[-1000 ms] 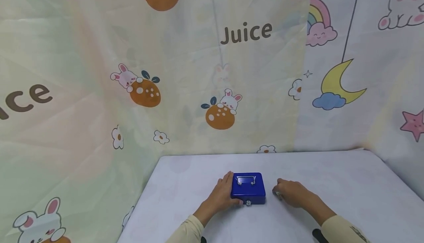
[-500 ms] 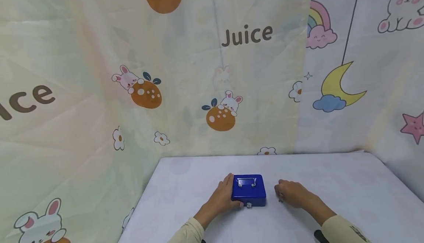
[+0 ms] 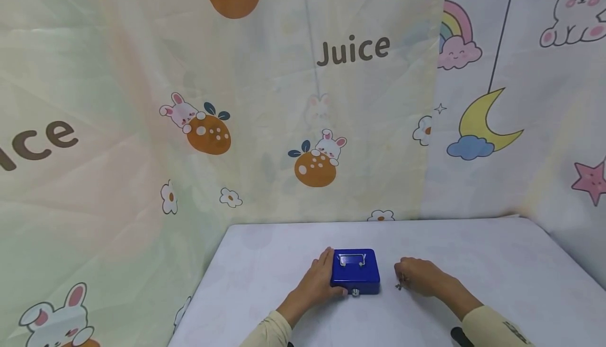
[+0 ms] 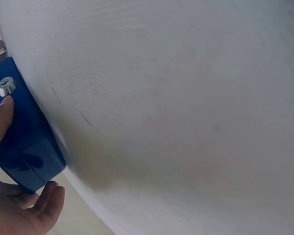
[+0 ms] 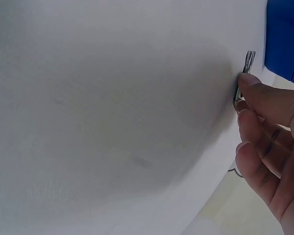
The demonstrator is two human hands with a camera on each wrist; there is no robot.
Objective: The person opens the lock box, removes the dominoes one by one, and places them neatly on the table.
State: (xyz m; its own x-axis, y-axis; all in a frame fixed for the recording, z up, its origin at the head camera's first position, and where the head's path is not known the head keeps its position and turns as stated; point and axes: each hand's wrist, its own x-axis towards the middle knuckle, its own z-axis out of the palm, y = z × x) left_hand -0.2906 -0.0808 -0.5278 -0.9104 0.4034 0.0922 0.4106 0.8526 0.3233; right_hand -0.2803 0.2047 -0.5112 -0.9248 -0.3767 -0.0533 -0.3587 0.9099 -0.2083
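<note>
A small blue metal cash box with a folding handle on its lid sits closed on the white table. Its round silver lock faces the front. My left hand holds the box from the left, thumb on the front face just beside the lock and fingers along the side. To the right of the box, my right hand pinches small silver keys between thumb and forefinger, their ends sticking out past the fingertips. The keys show below the fingers in the head view, low over the table.
The white tabletop extends round both hands, to a back edge against a patterned cloth wall. More printed cloth hangs at left and right.
My right hand has shifted slightly right, away from the box, and the keys have turned in its fingers so they now point down. The left hand and box stay in place.
</note>
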